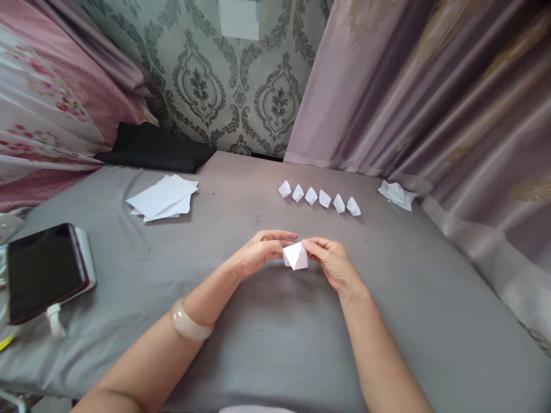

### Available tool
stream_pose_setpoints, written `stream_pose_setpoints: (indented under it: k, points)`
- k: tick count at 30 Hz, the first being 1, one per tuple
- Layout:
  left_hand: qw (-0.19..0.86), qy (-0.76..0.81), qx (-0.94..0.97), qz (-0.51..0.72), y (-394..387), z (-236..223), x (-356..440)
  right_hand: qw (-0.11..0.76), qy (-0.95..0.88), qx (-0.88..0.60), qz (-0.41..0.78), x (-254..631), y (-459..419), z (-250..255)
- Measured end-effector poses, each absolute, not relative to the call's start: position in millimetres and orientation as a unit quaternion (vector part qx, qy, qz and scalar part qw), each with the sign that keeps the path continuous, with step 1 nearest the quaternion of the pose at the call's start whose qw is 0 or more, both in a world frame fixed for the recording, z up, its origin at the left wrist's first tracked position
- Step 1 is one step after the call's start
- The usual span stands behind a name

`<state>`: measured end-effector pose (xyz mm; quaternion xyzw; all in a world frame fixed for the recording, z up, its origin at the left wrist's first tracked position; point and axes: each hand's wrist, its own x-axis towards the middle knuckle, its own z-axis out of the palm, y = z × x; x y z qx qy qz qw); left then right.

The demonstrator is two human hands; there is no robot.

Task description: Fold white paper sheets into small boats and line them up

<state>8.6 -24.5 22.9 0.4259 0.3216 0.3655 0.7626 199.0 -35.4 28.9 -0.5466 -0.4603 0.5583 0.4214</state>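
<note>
Between my hands, just above the grey sheet, is a small white folded paper [295,256] with pointed facets. My right hand [331,258] pinches it by its upper right corner with thumb and forefinger. On the other side my left hand [262,250] has its thumb against the paper's left edge, one finger stretched out above it; the other fingertips are partly hidden behind the paper. Farther back stands a slanting row of several similar folded paper pieces [324,199], set apart from one another.
A pile of white paper sheets [163,198] lies back left, near a black cloth [159,148]. Crumpled white paper [396,195] rests at the far right by the curtain [387,86]. At the left edge are a dark-screened tablet [45,272] and a white plug [55,320].
</note>
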Motion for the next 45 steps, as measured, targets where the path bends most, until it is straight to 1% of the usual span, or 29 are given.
stream_pose_setpoints:
  k: [5,8,14,18,21,29,37,42,45]
  points:
    - [0.734,0.344,0.495,0.312,-28.9,27.6,11.2,0.398,-0.502,-0.541,0.546,193.0,-38.9,32.8]
    - [0.737,0.359,0.487,0.301,-29.8,24.0,13.3,0.392,-0.511,-0.543,0.539,190.8,-39.9,33.9]
    - [0.747,0.410,0.402,0.336,-25.4,17.6,14.2,0.410,-0.453,-0.546,0.573,189.2,-38.3,28.3]
    - [0.727,0.443,0.358,0.384,-23.9,19.9,14.7,0.363,-0.439,-0.539,0.621,187.3,-39.6,27.3]
    - [0.727,0.438,0.363,0.385,-24.6,19.8,15.8,0.340,-0.456,-0.526,0.633,185.4,-41.5,27.5]
    - [0.713,0.443,0.388,0.381,-22.4,8.7,16.2,0.324,-0.461,-0.531,0.633,186.5,-40.3,24.3]
    - [0.705,0.447,0.402,0.377,-22.2,8.4,16.6,0.328,-0.445,-0.563,0.614,187.6,-38.7,22.4]
    - [0.685,0.447,0.418,0.395,-23.5,9.5,18.0,0.299,-0.424,-0.520,0.679,184.7,-41.5,23.7]
    - [0.678,0.450,0.424,0.397,-25.0,10.5,20.4,0.292,-0.433,-0.516,0.680,181.4,-42.9,23.2]
